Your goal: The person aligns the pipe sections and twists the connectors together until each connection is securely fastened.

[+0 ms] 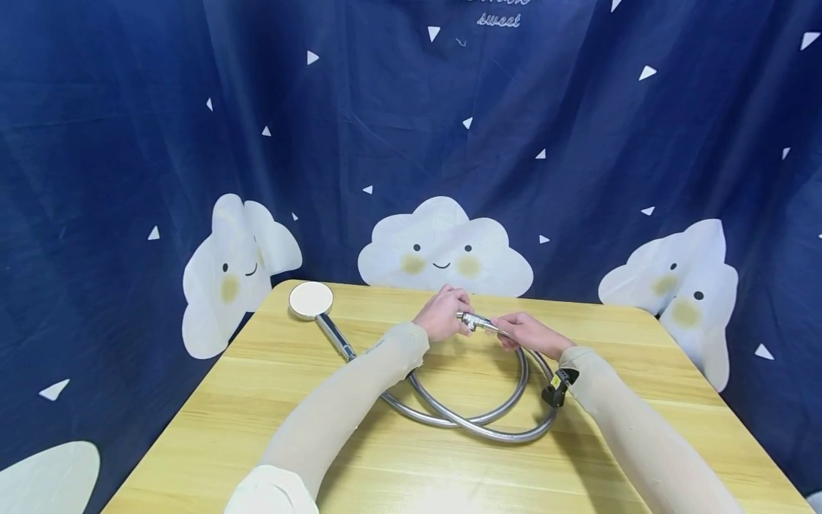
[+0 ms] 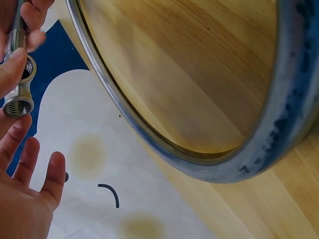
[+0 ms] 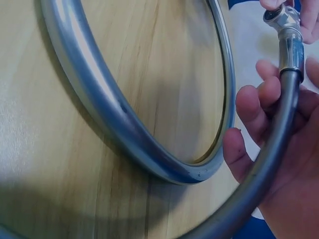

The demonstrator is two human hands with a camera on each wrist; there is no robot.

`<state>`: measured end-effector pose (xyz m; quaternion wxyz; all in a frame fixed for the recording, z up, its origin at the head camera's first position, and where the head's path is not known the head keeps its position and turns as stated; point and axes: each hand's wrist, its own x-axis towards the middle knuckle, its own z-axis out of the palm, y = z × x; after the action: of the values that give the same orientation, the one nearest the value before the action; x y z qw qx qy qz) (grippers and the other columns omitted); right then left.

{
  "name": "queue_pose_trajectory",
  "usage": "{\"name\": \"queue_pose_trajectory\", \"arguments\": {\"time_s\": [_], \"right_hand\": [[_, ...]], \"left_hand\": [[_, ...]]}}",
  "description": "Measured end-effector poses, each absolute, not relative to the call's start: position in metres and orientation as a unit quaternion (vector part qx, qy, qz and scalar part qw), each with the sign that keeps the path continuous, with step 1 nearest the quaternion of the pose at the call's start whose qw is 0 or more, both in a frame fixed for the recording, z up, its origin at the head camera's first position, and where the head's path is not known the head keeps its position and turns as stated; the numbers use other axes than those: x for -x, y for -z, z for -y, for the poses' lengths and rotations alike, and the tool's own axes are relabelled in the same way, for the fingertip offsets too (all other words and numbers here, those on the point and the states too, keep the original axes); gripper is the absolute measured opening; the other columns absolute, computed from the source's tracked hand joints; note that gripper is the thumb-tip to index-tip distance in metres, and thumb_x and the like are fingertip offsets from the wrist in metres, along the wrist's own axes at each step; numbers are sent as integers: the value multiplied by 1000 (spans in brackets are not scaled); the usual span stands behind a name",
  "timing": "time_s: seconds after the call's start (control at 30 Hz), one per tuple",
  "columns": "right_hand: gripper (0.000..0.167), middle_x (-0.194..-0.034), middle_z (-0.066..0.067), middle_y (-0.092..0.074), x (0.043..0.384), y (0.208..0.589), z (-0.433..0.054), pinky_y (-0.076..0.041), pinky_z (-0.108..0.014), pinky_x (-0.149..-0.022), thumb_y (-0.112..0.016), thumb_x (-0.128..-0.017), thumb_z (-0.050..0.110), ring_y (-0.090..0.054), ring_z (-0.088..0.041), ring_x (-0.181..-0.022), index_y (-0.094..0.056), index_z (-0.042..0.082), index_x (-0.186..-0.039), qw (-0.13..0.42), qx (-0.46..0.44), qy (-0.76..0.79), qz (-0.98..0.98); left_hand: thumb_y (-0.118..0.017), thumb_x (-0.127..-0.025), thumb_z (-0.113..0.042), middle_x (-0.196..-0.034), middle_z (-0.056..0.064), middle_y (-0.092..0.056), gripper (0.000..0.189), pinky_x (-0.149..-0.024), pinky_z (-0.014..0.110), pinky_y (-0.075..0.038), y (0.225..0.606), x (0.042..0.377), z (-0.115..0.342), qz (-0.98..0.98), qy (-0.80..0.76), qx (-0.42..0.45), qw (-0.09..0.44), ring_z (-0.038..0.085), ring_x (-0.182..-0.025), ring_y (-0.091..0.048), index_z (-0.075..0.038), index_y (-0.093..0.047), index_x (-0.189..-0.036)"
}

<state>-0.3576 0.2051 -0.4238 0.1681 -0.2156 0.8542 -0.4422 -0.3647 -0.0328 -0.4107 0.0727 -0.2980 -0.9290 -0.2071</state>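
Note:
A small chrome tee fitting with threaded openings sits between my two hands above the table. My left hand pinches the fitting between thumb and fingers, its other fingers spread below. Beside it, my right hand grips the metal end of a grey shower hose, which meets the fitting in line. The hose loops over the table in crossing curves and runs under my left forearm to the shower head, which lies face up at the far left with its chrome handle toward me.
The light wooden table ends at a far edge just beyond my hands. Behind and beside it hangs a dark blue curtain with white clouds. A small black device is on my right wrist, close over the hose.

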Motion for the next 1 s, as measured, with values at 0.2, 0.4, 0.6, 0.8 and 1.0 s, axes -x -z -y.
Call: {"name": "queue_pose_trajectory", "arguments": {"time_s": [0.2, 0.4, 0.6, 0.8, 1.0], "right_hand": [[30, -79, -22, -58, 357, 423, -203, -51, -38, -63, -61, -101, 20, -56, -32, -69, -54, 1, -123, 167, 212, 476, -837], [26, -78, -22, -58, 357, 424, -204, -51, -36, -61, -63, -100, 16, -56, -26, -67, -56, -2, -116, 155, 216, 480, -836], [35, -74, -17, -58, 355, 420, -205, -51, -40, -62, -54, -105, 26, -56, -28, -66, -62, -7, -112, 143, 228, 443, -855], [38, -75, -20, -57, 356, 421, -208, -49, -38, -63, -46, -108, 28, -56, -30, -67, -63, -6, -110, 167, 229, 443, -850], [28, -76, -17, -59, 356, 423, -205, -51, -37, -63, -60, -102, 21, -56, -28, -68, -57, -1, -120, 171, 213, 461, -844]], "left_hand": [[-88, -76, -27, -118, -9, -61, 40, -100, 28, -43, 409, 364, 32, 930, 204, 296, 72, 11, -111, -46, -17, -77, -113], [-88, -76, -28, -117, -10, -60, 39, -99, 27, -43, 410, 363, 32, 931, 204, 295, 73, 10, -110, -46, -18, -77, -112], [-88, -76, -27, -115, -11, -59, 37, -98, 26, -43, 410, 363, 31, 930, 205, 296, 75, 10, -110, -45, -18, -78, -111], [-89, -76, -27, -115, -12, -59, 42, -99, 26, -43, 413, 363, 29, 930, 215, 290, 64, 9, -111, -45, -16, -77, -114], [-89, -75, -26, -116, -11, -60, 42, -99, 27, -43, 414, 364, 29, 929, 220, 290, 69, 10, -111, -46, -16, -77, -114]]}}
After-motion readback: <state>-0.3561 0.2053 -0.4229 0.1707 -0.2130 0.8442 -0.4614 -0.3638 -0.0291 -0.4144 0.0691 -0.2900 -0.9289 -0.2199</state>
